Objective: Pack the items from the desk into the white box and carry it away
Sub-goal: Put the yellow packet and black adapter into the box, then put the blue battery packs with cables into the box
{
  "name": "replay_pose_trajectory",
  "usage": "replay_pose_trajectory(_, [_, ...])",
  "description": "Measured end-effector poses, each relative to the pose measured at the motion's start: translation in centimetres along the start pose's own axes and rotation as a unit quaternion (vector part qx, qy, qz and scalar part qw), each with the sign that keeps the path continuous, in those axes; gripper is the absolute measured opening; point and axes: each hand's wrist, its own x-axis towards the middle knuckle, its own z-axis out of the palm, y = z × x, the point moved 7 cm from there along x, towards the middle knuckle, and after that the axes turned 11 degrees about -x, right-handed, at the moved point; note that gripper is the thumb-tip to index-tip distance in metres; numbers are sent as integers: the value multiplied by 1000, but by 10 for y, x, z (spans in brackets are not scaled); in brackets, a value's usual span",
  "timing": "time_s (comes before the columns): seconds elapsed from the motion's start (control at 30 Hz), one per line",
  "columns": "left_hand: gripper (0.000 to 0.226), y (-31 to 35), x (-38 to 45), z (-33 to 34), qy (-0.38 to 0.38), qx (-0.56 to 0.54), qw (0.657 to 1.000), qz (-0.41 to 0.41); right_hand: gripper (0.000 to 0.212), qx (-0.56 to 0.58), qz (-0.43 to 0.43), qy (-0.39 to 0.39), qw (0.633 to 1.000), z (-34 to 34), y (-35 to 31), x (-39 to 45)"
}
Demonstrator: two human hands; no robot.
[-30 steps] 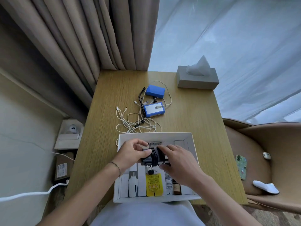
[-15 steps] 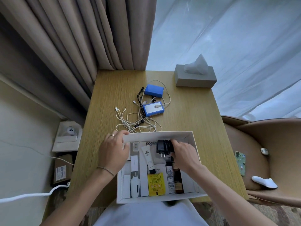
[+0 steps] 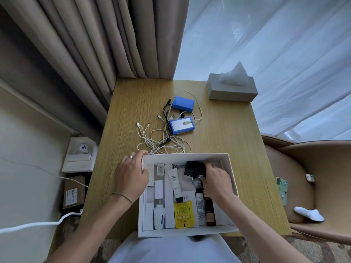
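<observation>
White card walls frame the white box, which sits at the near edge of the wooden table, its long axis running away from the person. Inside, at the far right corner, the right hand curls its fingers round a black charger, a matt plastic block wound with its own dark cord, prongs pointing toward the near side. The grip on it reads as clenched, the charger low in the box and touching or nearly touching the floor of it; I cannot tell which. The left hand rests on the box's far left corner, fingers bent over the rim, steadying it.

The next move, I judge, turns on what lies just beyond the far wall: a loose tangle of white cables, thin, glossy and looping, almost touching the box and nearest the left hand's fingertips. Further back lie two blue packs, soft-cornered bricks wrapped in shiny film, their long axes across the table, with black leads trailing between them. Both are straight ahead of the box.

Already packed are a white tube lying lengthwise, a yellow sachet, slim white cartons and a brown bottle.
</observation>
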Motion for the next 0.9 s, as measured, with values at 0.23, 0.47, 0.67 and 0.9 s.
replay_pose_trajectory(0.23, [29, 19, 25, -9, 25, -20, 998, 46, 41, -40, -2, 49, 998, -39, 0, -5])
replay_pose_trajectory(0.47, [14, 38, 88, 14, -60, -23, 998, 16, 24, 92, -6, 118, 989, -99, -6, 33])
replay_pose_trajectory(0.67, [17, 32, 134, 59, -152, 67, 984, -57, 23, 150, 31, 72, 985, -102, -6, 85])
replay_pose_trajectory(0.9, [24, 39, 159, 110, -192, 126, 973, -31, 24, 187, 54, 16, 981, -82, 8, 114])
